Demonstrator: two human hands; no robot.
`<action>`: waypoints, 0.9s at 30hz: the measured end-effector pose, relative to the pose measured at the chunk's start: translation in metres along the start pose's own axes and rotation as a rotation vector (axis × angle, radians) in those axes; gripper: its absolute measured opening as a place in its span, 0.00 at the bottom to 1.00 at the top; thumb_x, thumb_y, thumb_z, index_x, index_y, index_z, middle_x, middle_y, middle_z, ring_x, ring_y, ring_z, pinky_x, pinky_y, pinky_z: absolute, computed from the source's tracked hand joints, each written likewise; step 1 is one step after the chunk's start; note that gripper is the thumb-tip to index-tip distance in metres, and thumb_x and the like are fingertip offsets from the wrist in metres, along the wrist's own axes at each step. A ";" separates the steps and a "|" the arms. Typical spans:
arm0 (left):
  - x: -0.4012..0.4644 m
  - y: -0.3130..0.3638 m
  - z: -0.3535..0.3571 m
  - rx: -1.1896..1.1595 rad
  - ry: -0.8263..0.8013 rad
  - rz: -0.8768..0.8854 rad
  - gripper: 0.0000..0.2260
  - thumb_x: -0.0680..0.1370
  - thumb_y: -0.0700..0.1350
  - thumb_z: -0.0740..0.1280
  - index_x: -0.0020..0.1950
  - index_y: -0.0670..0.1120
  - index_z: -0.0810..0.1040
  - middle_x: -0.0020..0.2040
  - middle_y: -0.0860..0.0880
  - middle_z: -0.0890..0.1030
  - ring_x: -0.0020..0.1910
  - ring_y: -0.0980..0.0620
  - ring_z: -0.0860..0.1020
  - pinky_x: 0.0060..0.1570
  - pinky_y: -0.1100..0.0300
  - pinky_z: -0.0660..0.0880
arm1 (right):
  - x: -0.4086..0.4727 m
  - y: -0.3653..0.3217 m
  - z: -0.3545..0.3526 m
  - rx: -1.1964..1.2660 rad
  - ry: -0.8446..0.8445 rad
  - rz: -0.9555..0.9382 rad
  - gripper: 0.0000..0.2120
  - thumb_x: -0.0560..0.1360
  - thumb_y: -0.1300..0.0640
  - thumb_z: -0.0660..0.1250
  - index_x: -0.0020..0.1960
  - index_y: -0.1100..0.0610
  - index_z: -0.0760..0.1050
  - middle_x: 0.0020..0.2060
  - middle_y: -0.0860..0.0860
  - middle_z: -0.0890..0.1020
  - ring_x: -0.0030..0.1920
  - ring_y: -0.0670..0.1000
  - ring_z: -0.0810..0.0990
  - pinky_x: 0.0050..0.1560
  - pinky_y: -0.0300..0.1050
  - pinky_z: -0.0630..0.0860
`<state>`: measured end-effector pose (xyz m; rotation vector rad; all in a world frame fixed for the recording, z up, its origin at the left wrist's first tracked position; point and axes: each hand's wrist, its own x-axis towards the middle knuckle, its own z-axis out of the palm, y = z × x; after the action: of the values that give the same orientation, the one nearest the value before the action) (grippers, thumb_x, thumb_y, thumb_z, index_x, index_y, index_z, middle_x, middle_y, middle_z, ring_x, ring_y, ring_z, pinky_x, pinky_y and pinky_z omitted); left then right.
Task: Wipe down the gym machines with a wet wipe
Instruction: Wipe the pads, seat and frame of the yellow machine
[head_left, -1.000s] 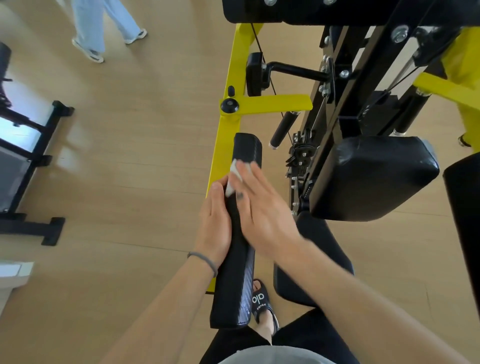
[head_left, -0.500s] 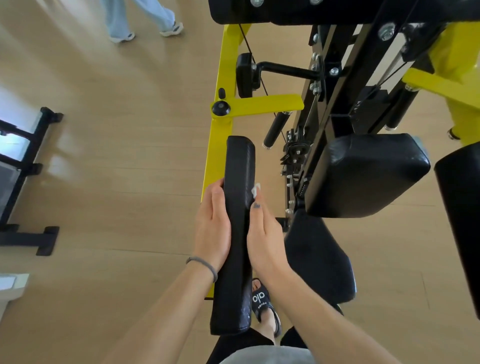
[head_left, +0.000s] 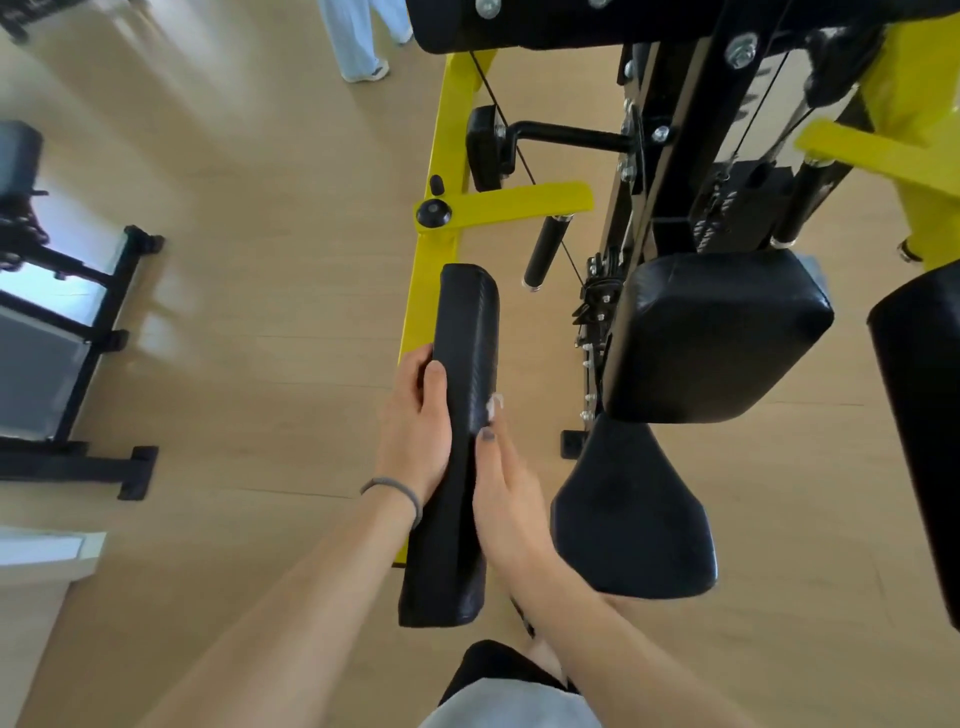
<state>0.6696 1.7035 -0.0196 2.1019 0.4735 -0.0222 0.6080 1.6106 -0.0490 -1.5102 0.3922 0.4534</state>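
Note:
A long black padded arm rest (head_left: 465, 332) of the yellow and black gym machine runs away from me in the middle of the view. My left hand (head_left: 415, 426) grips its left edge, thumb on top. My right hand (head_left: 506, 493) lies along the pad's right side and presses a white wet wipe (head_left: 493, 404) against it; only a small corner of the wipe shows above my fingertips.
The black seat (head_left: 634, 525) and a black chest pad (head_left: 717, 332) sit right of the arm rest. The yellow frame (head_left: 441, 197) runs along the floor on the left. A person's legs (head_left: 358, 41) stand at the top. Another black machine (head_left: 67, 364) is at far left.
My right hand slid with the wipe from the top face of the pad round to its right side and back toward me. My left hand kept its hold. The person at the top walked right.

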 end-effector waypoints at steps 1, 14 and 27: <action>0.000 0.001 0.000 0.018 0.002 0.002 0.13 0.85 0.50 0.55 0.67 0.54 0.73 0.56 0.61 0.77 0.50 0.71 0.74 0.44 0.80 0.66 | -0.028 0.015 -0.001 0.021 -0.018 0.020 0.24 0.84 0.40 0.49 0.80 0.33 0.51 0.78 0.39 0.65 0.75 0.44 0.67 0.74 0.47 0.69; -0.002 0.003 0.002 0.112 0.071 0.033 0.13 0.85 0.49 0.56 0.65 0.51 0.75 0.55 0.59 0.78 0.47 0.69 0.75 0.43 0.83 0.65 | -0.028 0.027 -0.001 0.155 -0.094 0.032 0.26 0.83 0.37 0.49 0.80 0.32 0.50 0.79 0.34 0.58 0.80 0.41 0.56 0.80 0.47 0.55; 0.001 -0.001 0.001 0.104 0.076 0.037 0.15 0.85 0.51 0.56 0.68 0.52 0.75 0.59 0.60 0.79 0.54 0.64 0.76 0.57 0.70 0.70 | 0.058 -0.001 -0.001 0.142 -0.008 0.180 0.30 0.79 0.30 0.46 0.73 0.40 0.70 0.67 0.45 0.79 0.68 0.51 0.75 0.72 0.56 0.70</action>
<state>0.6700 1.7032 -0.0212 2.2199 0.4879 0.0564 0.6578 1.6124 -0.0779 -1.3406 0.5453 0.5614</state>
